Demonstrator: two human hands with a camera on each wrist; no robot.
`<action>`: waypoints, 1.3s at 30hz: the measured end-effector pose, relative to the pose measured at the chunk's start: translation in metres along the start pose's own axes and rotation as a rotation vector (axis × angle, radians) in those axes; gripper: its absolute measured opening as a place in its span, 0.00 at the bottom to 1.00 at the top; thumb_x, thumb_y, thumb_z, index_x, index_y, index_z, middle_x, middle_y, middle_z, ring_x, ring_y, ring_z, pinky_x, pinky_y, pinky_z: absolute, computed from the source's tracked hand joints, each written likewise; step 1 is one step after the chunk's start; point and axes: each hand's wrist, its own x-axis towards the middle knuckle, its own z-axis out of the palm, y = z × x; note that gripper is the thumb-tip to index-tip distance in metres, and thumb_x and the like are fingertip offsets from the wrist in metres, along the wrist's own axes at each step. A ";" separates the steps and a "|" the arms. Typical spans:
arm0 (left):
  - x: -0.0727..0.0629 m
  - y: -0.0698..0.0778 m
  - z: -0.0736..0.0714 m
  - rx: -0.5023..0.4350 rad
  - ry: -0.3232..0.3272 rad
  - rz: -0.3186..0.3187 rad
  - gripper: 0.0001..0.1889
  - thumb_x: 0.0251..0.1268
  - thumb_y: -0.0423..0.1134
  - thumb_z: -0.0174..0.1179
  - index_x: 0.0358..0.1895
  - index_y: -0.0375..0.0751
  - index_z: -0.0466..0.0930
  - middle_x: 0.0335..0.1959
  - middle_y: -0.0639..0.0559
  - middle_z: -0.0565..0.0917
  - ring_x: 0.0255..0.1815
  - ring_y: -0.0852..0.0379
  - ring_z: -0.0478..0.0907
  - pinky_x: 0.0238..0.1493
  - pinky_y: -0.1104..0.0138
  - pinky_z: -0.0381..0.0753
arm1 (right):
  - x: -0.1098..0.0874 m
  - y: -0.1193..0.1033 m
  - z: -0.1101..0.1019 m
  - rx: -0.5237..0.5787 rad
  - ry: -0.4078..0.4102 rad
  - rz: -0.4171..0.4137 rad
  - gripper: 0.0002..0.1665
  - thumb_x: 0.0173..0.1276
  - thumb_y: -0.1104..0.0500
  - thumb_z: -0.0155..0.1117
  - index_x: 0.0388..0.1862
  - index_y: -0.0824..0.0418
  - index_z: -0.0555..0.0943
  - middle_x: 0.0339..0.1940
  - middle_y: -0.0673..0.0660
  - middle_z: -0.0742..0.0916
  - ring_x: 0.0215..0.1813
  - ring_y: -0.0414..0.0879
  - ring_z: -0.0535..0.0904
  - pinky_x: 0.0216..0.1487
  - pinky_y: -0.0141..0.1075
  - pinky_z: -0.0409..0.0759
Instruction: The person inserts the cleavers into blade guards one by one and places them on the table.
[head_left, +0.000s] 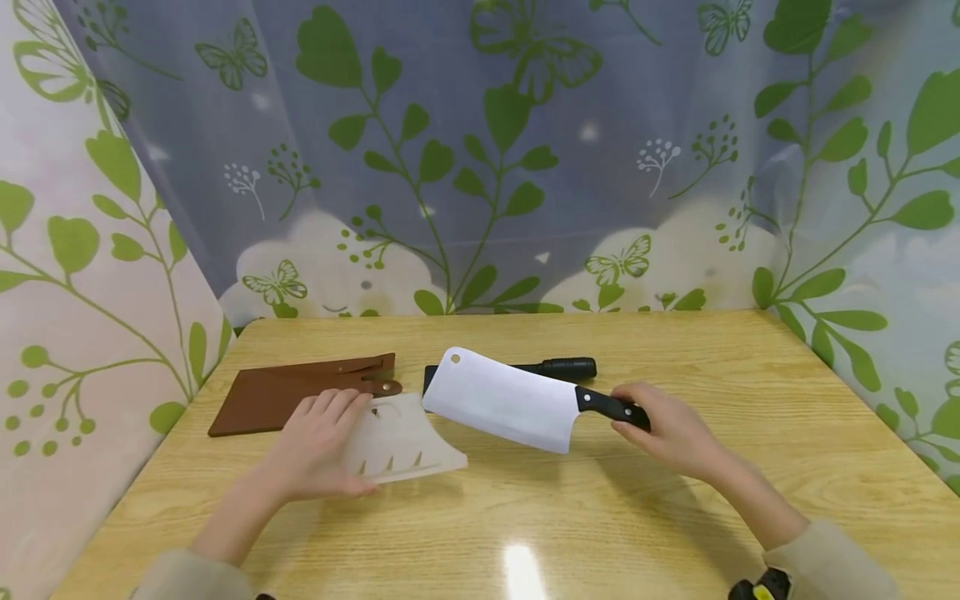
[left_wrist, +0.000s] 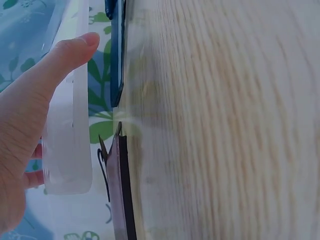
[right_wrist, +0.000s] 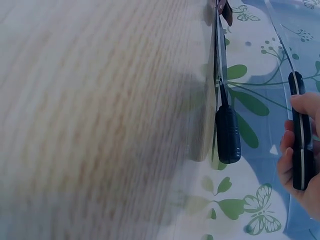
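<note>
My right hand (head_left: 672, 432) grips the black handle (head_left: 613, 407) of a cleaver (head_left: 510, 400), whose broad silver blade points left above the table. In the right wrist view the fingers curl round that handle (right_wrist: 299, 131). My left hand (head_left: 315, 446) holds a translucent white plastic blade guard (head_left: 405, 437) with slots along its lower edge. The left wrist view shows the thumb along one side of the guard (left_wrist: 67, 145) and fingertips behind it. Guard and blade are apart, with a small gap between the blade's left end and the guard.
Behind the left hand a brown leather sheath (head_left: 281, 396) with a snap strap lies on the wooden table (head_left: 480, 517). A black-handled tool (head_left: 567, 368) lies behind the cleaver, its other end partly hidden. Patterned curtains (head_left: 420, 167) surround the table's back and sides.
</note>
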 end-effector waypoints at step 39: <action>-0.001 0.003 0.011 0.026 0.111 0.024 0.58 0.13 0.74 0.65 0.52 0.31 0.72 0.46 0.41 0.75 0.45 0.44 0.72 0.40 0.53 0.71 | 0.000 -0.003 0.009 -0.070 0.153 -0.092 0.16 0.51 0.64 0.70 0.40 0.60 0.78 0.35 0.52 0.83 0.31 0.42 0.78 0.29 0.37 0.76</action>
